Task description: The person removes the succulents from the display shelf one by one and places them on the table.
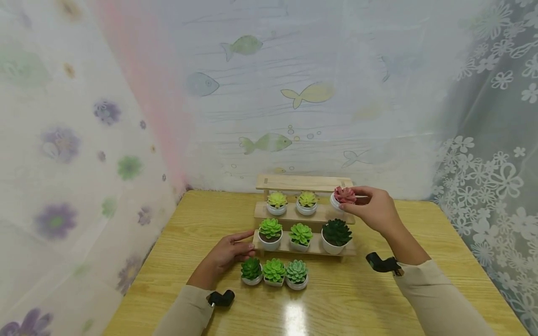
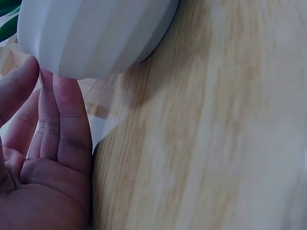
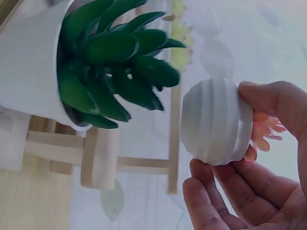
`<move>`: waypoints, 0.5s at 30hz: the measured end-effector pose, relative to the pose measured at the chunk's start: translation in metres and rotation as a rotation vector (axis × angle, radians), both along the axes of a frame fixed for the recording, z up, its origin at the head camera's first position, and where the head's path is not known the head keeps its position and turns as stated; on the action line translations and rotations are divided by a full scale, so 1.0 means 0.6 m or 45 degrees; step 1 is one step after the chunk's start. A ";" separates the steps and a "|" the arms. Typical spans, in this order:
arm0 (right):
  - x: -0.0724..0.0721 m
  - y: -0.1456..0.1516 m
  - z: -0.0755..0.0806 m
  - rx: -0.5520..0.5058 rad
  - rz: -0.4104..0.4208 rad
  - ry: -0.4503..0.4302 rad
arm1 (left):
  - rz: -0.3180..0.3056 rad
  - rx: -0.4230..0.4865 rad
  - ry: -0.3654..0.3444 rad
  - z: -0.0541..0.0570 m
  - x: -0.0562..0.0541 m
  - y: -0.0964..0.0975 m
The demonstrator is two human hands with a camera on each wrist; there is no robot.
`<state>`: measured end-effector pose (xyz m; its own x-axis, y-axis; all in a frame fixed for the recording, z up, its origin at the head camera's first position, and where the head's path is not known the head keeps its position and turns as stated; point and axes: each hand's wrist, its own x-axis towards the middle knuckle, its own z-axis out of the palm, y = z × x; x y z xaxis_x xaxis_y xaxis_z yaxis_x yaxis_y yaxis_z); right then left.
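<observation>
My right hand (image 1: 374, 207) pinches a small white ribbed pot with a pink succulent (image 1: 345, 195), thumb on one side and fingers on the other. The pot tilts at the right end of the middle step of a wooden tiered shelf (image 1: 323, 215). My left hand (image 1: 229, 249) holds the left end of the lowest step between thumb and fingers; in the left wrist view a white pot (image 2: 96, 38) partly hides the fingertips. Two yellow-green succulents (image 1: 277, 200) stand on the middle step. Two bright green succulents (image 1: 300, 234) and a dark green one (image 1: 336, 233) stand on the lowest step.
In front of the shelf, three potted succulents (image 1: 274, 271) stand in a row on the wooden table (image 1: 336, 298), close to my left hand. The shelf's top step (image 1: 307, 182) is bare wood. Behind hangs a fish-patterned curtain (image 1: 311, 116), with flowered curtains on both sides.
</observation>
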<state>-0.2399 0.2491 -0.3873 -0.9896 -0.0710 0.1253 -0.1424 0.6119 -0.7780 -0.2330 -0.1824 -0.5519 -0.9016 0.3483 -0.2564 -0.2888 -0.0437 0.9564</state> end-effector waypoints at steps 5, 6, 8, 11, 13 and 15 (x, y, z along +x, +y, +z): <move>0.016 0.001 0.006 -0.017 -0.003 0.015 | -0.008 0.001 -0.010 0.001 0.001 -0.001; 0.020 0.000 0.007 -0.019 -0.001 0.013 | -0.010 0.003 -0.011 0.001 0.001 -0.001; 0.027 0.001 0.010 -0.025 0.000 0.008 | -0.017 0.005 -0.014 0.000 0.001 -0.001; 0.036 0.001 0.014 -0.030 0.006 0.014 | -0.018 0.002 -0.025 0.000 0.000 0.000; 0.042 0.001 0.017 -0.038 0.011 0.022 | -0.017 -0.002 -0.024 0.000 -0.001 0.000; 0.047 0.000 0.018 -0.056 0.022 0.033 | -0.013 -0.002 -0.025 0.000 -0.002 0.000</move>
